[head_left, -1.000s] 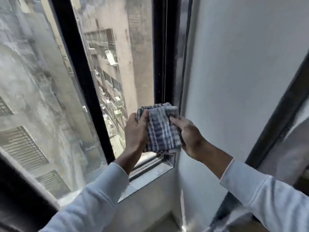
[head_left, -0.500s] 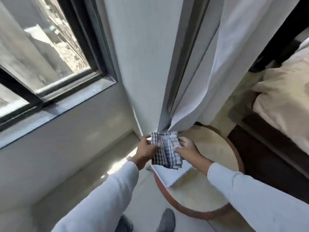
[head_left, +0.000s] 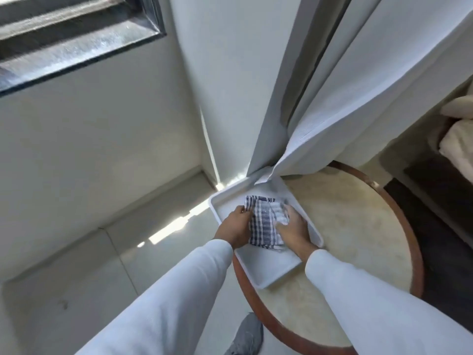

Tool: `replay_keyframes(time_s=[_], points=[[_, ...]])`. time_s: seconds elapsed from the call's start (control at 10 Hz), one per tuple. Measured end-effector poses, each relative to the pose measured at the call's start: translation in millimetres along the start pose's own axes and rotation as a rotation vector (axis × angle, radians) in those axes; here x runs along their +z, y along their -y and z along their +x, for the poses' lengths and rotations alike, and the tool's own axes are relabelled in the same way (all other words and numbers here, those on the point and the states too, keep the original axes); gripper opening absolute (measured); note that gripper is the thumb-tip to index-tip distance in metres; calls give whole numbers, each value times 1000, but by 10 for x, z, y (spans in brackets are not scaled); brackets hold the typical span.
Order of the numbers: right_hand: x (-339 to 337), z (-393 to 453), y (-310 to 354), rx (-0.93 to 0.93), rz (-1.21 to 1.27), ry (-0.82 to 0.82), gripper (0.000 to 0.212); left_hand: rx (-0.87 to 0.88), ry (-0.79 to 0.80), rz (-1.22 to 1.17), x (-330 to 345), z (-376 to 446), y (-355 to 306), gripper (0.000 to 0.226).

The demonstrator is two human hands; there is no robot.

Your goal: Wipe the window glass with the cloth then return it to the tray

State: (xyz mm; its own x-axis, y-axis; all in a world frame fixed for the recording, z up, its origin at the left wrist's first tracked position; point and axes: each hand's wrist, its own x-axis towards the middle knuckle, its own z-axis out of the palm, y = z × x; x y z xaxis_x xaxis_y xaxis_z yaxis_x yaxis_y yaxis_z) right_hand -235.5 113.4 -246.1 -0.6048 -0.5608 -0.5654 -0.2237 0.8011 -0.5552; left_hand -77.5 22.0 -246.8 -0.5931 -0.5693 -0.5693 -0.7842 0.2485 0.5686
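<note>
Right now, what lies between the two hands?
The folded checked cloth, held by the left hand and right hand over the white tray, in the head view.

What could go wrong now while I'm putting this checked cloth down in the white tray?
1. The tray juts past the rim of the round table on the window side; pressing there with the left hand could tip it.
2. The curtain hem lies on the tray's far corner and may snag as the hands pull back.
3. The cloth, bunched under the right hand, could unfold over the edge.
</note>
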Motion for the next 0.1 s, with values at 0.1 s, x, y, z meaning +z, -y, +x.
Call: replay_keyframes(time_s=[0.1], points=[[106, -104, 31, -148, -192, -289, 48, 20, -173, -74, -23, -12, 98, 60]])
